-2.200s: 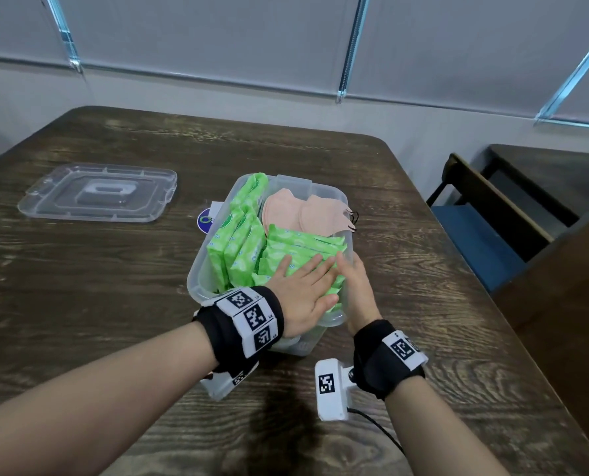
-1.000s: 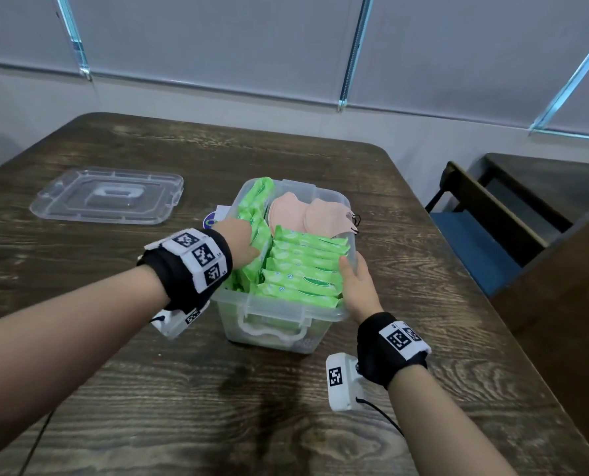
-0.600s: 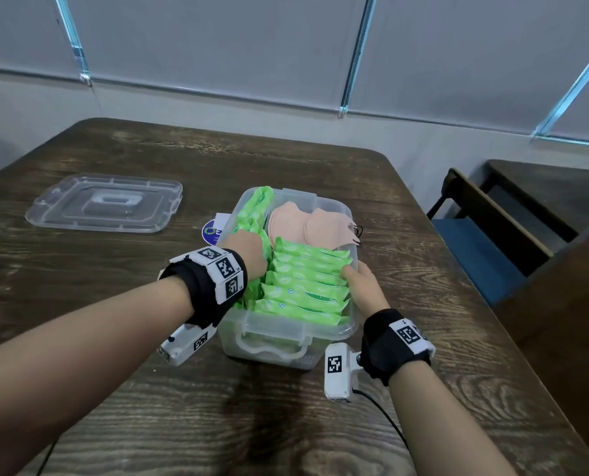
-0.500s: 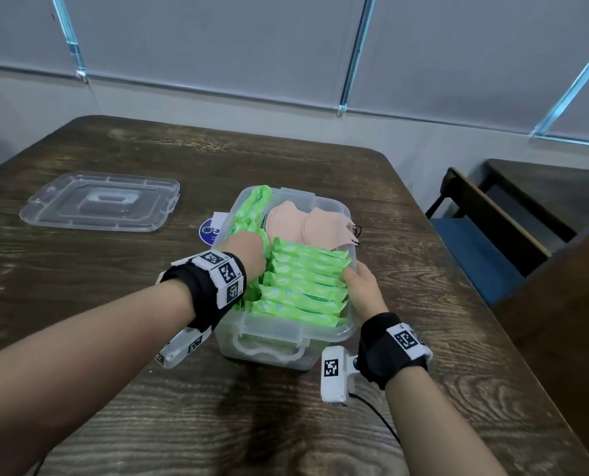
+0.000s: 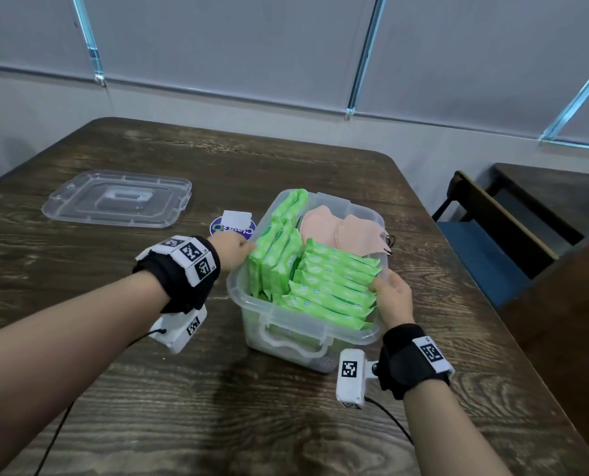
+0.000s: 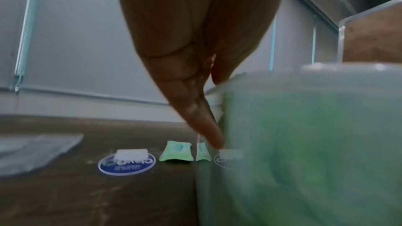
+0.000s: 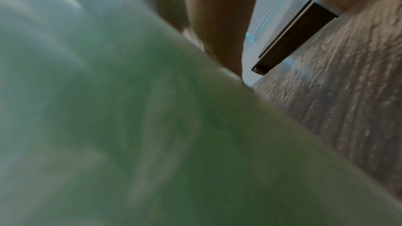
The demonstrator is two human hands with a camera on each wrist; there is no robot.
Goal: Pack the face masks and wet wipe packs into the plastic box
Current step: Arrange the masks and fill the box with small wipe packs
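Left hand (image 5: 233, 248): on the left long side of the box, at the rim; the wrist view shows straight fingers (image 6: 195, 112) lying down the outer wall. Nothing curled round anything, so I read it as open and pressing.
Right hand (image 5: 392, 297): on the right long side, opposite; fingers rest at the rim against the ends of the flat wipe packs. Relaxed, not pinching; wrist view too blurred to add more.
Plastic box (image 5: 286, 333): clear, on the surface between the two hands, near handle facing the person. Thin wall, likely flexes if squeezed; probably smooth and a little slippery.
Wet wipe packs (image 5: 334, 283): green, a flat row on the right of the box, a second row standing on edge on the left (image 5: 274, 255). Soft film pouches, judged squashy and moderately heavy together. They stand above the rim.
Face masks (image 5: 341, 231): pink, at the far end of the box, light and soft, ear loops trailing at the right wall.
Loose pack (image 6: 176, 152): one small green pack seen on the surface just beyond the box, wrist view only; the box wall mirrors things here, so this is uncertain.
Lid (image 5: 118, 198): clear, flat on the surface, well apart to the left.
Round sticker (image 5: 231, 226): blue, on the surface just beside the box.
Hold advice: take the box by both long sides under the rim, or the end handles; judged too full for one hand.
Risk: tall packs may stop the lid seating.
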